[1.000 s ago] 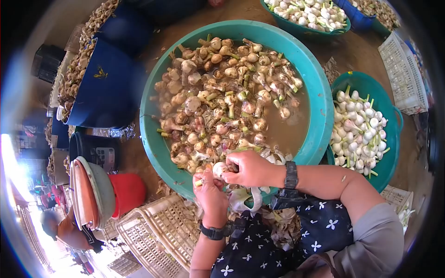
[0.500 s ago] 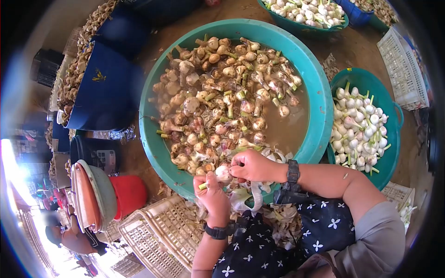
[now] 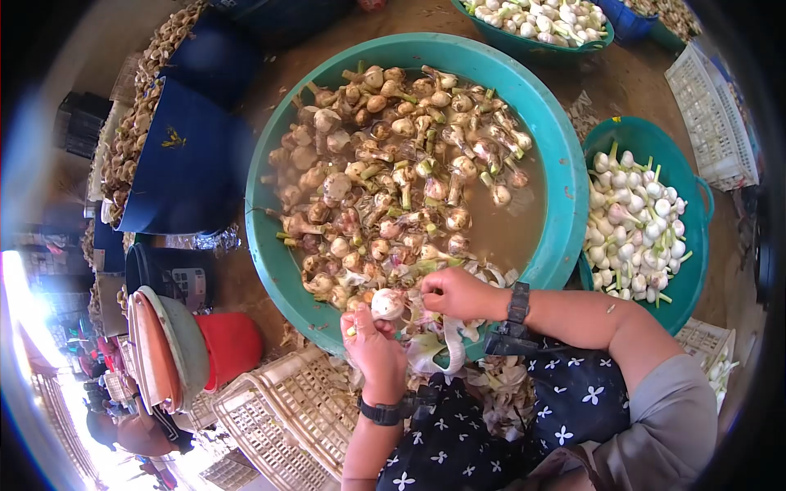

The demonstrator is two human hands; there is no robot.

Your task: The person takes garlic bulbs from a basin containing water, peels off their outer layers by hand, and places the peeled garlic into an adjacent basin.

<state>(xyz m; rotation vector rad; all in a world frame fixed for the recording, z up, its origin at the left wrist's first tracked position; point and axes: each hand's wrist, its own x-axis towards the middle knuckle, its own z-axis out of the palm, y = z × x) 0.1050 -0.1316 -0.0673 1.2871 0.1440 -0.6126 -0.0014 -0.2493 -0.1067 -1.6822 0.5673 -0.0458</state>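
By its stem, my left hand (image 3: 375, 353) grips a garlic bulb (image 3: 387, 304), whose white and pinkish head points away over the tub's near rim. My right hand (image 3: 460, 294) is just right of the bulb and apart from it, its fingers closed in a pinch; whether a bit of skin is between them I cannot make out. Behind both hands, a big teal tub (image 3: 565, 184) holds murky water and many dirty, unpeeled garlic bulbs (image 3: 401, 176). Loose peeled skins (image 3: 426, 350) hang at the near edge below my hands.
On the right stands a green basket (image 3: 696, 245) of clean white garlic (image 3: 630, 221); another green basket (image 3: 565, 47) is at the top. Blue tubs (image 3: 184, 164), a red bucket (image 3: 229, 348) and plastic crates (image 3: 282, 401) line the left. A person (image 3: 139, 430) is at lower left.
My right hand has drawn back to the right, off the bulb. The bulb has shifted slightly left in my left hand and shows more of its white head.
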